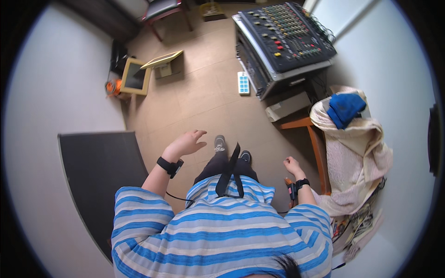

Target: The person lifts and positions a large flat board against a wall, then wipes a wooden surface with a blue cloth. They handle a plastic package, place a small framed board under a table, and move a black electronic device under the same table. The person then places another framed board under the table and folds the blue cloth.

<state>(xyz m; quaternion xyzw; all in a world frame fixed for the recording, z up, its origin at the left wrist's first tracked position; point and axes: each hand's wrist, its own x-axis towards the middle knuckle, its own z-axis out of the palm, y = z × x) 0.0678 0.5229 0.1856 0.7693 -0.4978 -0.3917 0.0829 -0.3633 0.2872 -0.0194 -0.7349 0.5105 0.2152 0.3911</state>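
Observation:
My left hand (186, 142) is held out over the tiled floor with its fingers apart, and nothing is in it. Off to the other side, my right hand (293, 165) hangs beside a wooden chair (315, 146) draped with a pale towel (347, 156). Its fingers look curled, but the palm is hidden from view. Both wrists wear black straps with small devices. On top of the towel lies a crumpled blue cloth (346, 108). A white power strip (243, 83) with blue sockets rests on the floor ahead.
An audio mixer (288, 38) sits atop a rack case, with a cardboard box (290, 106) nearby. At left are a framed panel (136, 77), a tilted frame (162, 59), an orange object (113, 87) and a dark board (100, 166). Cables (361, 220) lie at lower right.

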